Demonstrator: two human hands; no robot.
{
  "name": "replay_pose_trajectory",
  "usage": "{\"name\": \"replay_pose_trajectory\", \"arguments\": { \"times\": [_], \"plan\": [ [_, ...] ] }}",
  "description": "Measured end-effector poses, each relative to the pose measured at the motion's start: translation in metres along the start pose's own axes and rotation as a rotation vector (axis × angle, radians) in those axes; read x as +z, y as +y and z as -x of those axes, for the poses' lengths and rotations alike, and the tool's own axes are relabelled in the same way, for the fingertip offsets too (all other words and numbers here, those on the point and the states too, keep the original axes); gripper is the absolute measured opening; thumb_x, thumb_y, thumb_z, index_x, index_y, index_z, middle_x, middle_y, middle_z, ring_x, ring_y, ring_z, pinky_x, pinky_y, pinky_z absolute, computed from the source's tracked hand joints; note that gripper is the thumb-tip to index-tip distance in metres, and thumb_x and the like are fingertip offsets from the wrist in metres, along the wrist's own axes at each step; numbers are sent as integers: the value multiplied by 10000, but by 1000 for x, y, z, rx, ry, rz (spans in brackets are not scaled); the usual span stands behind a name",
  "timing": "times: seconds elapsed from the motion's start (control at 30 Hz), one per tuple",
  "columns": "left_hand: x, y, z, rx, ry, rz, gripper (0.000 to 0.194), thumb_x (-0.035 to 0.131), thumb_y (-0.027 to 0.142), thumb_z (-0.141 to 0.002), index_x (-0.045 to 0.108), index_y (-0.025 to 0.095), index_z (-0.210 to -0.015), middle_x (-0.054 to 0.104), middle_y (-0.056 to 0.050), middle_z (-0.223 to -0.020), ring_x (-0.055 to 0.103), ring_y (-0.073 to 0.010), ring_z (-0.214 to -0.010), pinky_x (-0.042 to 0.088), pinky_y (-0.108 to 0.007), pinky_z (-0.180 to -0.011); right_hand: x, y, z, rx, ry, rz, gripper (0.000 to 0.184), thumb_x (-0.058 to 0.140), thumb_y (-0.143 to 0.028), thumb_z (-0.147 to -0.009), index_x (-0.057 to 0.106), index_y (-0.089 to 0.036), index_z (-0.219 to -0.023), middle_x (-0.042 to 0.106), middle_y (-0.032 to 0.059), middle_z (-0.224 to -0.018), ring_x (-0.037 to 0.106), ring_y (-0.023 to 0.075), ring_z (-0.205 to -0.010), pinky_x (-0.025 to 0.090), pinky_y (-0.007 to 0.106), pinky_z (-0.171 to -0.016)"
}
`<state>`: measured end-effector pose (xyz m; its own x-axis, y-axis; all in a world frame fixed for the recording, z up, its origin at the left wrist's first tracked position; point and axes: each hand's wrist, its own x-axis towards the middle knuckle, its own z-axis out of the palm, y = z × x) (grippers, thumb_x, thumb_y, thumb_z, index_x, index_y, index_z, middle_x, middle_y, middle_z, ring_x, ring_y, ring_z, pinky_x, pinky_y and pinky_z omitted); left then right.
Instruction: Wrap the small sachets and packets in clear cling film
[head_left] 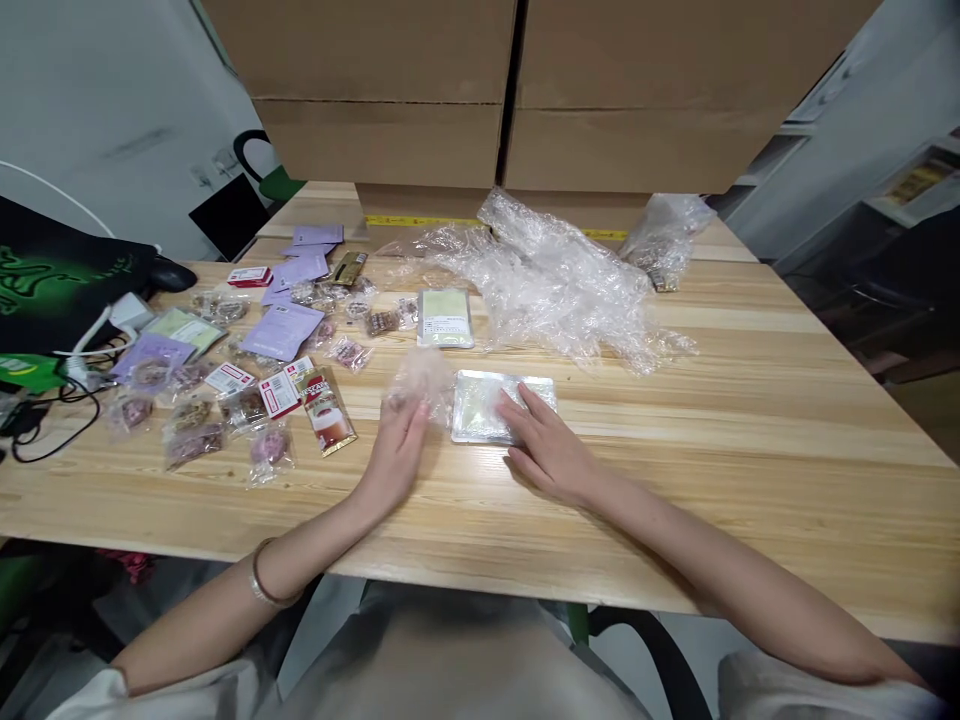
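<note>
My right hand (551, 440) lies over a flat silver foil pouch (472, 408), its fingers stretched out and spread on the right half. Just left of the pouch is my left hand (397, 440), its fingers closed on a crumpled clear plastic bag (424, 378). The bag is smeared by motion, so I cannot make out whether anything is inside it. Behind the bag and pouch, another foil packet with a pale green front and white label (446, 318) lies flat on the table.
Clear plastic wrap (555, 275) is heaped at the back, before large cardboard boxes (390, 90). On the left lie purple packets (283, 331), small wrapped items (270, 447), a brown-and-red coffee sachet (328, 412) and red-and-white cards (279, 394). A cable and mouse (172, 273) are farther left.
</note>
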<state>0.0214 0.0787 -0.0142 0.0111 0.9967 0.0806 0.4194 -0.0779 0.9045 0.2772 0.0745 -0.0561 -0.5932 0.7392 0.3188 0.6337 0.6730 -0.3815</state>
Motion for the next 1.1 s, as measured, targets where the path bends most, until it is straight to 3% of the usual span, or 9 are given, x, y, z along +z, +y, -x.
{"name": "replay_pose_trajectory", "arguments": {
  "times": [0.07,0.17,0.23,0.37,0.43,0.6,0.8,0.93,1.1],
  "plan": [
    [13,1,-3,297,-79,-199,450,345,453,-1028,592,173,-1281,540,-143,-1384,481,-252,-1320,373,-444,-1130,0,-4,-3,-1,-23,4,560,448,-299,-976,374,-163,-1515,373,122,-1578,67,319,-1529,224,597,-1201],
    [35,2,-8,586,-385,-433,482,256,362,-1055,432,190,-1469,383,-124,-1572,243,-241,-1504,226,-465,-1226,-4,-5,-7,1,-55,-59,475,480,-219,-921,543,-154,-1387,471,133,-1511,161,328,-1515,154,621,-1213],
    [47,0,-12,669,-495,-582,546,295,427,-1044,361,158,-1515,326,-145,-1602,164,-275,-1528,178,-503,-1234,-10,0,-7,-11,-67,-187,452,489,-159,-863,621,-178,-1295,521,110,-1473,248,322,-1492,151,626,-1212],
    [54,-4,-17,729,-541,-729,794,429,618,-956,274,120,-1555,222,-182,-1631,91,-331,-1532,143,-523,-1231,-31,19,1,127,130,-489,360,423,-122,-864,719,-236,-1035,689,70,-1248,550,272,-1301,431,538,-1092],
    [52,-4,-17,739,-555,-728,788,440,638,-943,295,162,-1554,220,-169,-1635,106,-334,-1530,132,-532,-1229,-41,25,4,177,257,-453,334,464,-188,-906,677,-239,-1159,655,91,-1305,550,274,-1298,452,522,-1068],
    [44,-2,-25,706,-593,-631,742,586,589,-883,425,196,-1492,266,-177,-1618,147,-380,-1517,44,-623,-1208,-41,26,1,-66,-72,-68,881,682,-498,-835,266,-244,-1569,305,106,-1612,215,319,-1504,205,589,-1199],
    [20,3,-48,648,-688,-285,610,632,236,-839,506,250,-1435,438,-100,-1545,357,-291,-1453,175,-521,-1228,-26,31,-4,-37,-11,35,467,482,-249,-945,534,-177,-1403,573,140,-1419,525,272,-1328,441,497,-1075],
    [16,10,-48,326,-524,53,330,643,347,-884,691,216,-1183,690,-93,-1252,614,-263,-1197,423,-419,-1087,-42,23,-5,195,84,-273,311,480,-347,-975,705,-191,-1122,756,96,-1050,717,240,-913,570,386,-805],
    [28,12,-40,34,-374,347,343,790,413,-755,714,186,-1000,738,-76,-1048,674,-234,-989,511,-329,-897,-53,12,-2,377,20,-678,334,752,-447,-789,737,-185,-996,763,54,-953,718,237,-855,571,338,-739]
  ]
}}
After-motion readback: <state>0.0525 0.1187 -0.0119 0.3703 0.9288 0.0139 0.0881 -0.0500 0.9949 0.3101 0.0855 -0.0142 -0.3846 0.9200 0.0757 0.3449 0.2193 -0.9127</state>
